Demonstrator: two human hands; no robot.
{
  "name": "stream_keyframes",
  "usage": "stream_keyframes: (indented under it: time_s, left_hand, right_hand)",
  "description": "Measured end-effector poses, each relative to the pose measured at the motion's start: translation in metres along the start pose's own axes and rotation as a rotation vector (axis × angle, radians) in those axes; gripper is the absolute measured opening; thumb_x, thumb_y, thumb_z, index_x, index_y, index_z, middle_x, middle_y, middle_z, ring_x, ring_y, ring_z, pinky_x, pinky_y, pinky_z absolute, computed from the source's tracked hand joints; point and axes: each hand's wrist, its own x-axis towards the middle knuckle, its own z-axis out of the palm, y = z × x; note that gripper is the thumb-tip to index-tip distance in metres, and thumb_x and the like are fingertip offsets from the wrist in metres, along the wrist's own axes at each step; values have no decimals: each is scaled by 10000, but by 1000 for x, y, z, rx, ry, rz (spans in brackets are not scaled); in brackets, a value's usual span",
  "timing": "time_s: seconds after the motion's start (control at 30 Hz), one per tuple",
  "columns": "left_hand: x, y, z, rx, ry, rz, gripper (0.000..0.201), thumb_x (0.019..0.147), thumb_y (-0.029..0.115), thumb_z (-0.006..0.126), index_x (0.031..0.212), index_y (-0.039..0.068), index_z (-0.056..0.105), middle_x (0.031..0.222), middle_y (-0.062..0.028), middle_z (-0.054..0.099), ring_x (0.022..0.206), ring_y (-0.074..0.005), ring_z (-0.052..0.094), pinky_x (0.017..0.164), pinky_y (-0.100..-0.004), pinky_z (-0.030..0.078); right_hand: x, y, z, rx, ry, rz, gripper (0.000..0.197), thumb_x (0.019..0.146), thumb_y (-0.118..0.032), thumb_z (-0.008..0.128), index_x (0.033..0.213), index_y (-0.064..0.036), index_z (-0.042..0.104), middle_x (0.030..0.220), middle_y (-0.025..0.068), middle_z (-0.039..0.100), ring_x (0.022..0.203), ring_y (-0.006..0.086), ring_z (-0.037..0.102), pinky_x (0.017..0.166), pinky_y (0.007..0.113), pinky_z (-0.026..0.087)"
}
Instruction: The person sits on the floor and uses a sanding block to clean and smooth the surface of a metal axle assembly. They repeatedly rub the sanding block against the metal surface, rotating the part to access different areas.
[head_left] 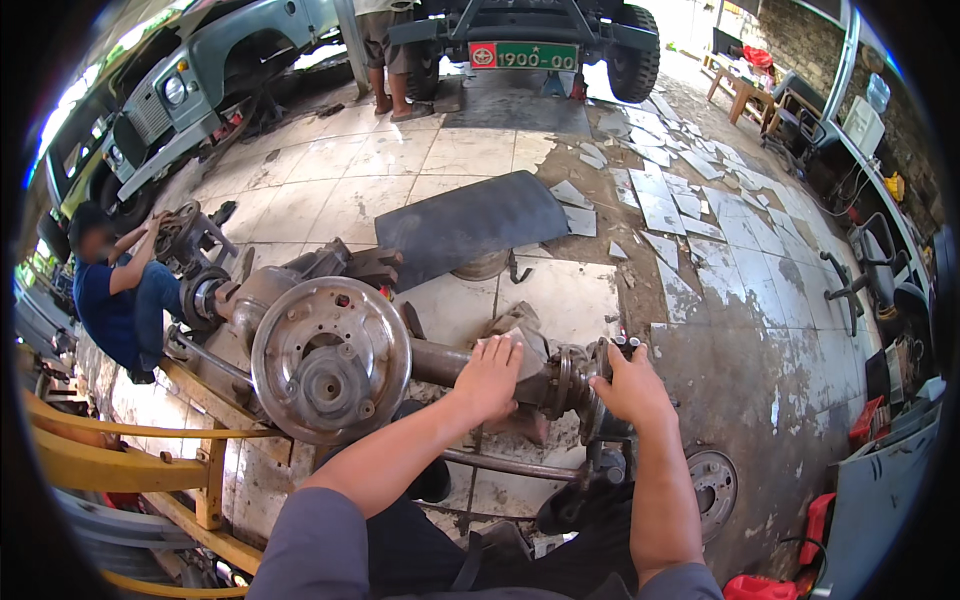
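Note:
A rusty vehicle axle (440,362) lies across in front of my legs. My left hand (490,375) rests over its tube, fingers pressing a beige rag (527,345) against it; whether this is cloth or abrasive sheet is hard to tell. At the axle's right end, my right hand (632,388) is closed around the rim of the round flange (592,405), its fingertips partly hidden. Left of my left hand, a large round metal drum (330,360) with a greasy hub stands against the axle. A thin steel rod (515,464) runs below the tube.
A dark curved metal panel (475,225) lies beyond the axle. Yellow steel frames (130,470) stand at left, near a crouching person (120,290) handling another part. Broken tiles (690,190) cover the far right floor. A round plate (712,490) and red containers (815,530) are at right.

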Motion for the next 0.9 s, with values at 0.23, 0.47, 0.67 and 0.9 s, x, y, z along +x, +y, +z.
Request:
stream_keyframes:
  time_s: [0.23,0.47,0.67,0.9]
  left_hand:
    - [-7,13,-19,-3,-87,94,1146,758,536,783,1547,-58,201,1597,-285,237,1498,-423,230,1221,-529,217]
    - [-1,9,-17,-15,-105,26,1111,773,507,785,1548,-43,211,1609,-249,243,1507,-388,230,1206,-580,218]
    - [-1,-5,-9,63,-58,-19,1082,769,520,785,1528,-48,263,1585,-266,296,1489,-399,277,1167,-624,244]
    - [1,-1,-14,88,3,108,1017,778,466,793,1519,-27,301,1577,-246,328,1472,-395,314,1140,-624,279]
  right_hand:
    - [1,5,4,10,17,-20,701,913,-393,685,1480,-72,425,1496,461,256,1358,560,397,1098,508,409]
    - [1,11,3,0,23,-5,700,913,-399,682,1491,-100,423,1507,455,244,1363,543,406,1094,506,415]
    - [5,3,7,34,39,-36,720,888,-334,724,1476,-46,424,1497,459,253,1371,543,395,1106,507,410]
    - [-4,2,5,137,72,-27,708,858,-296,757,1438,-21,460,1470,448,312,1356,543,401,1116,512,389]
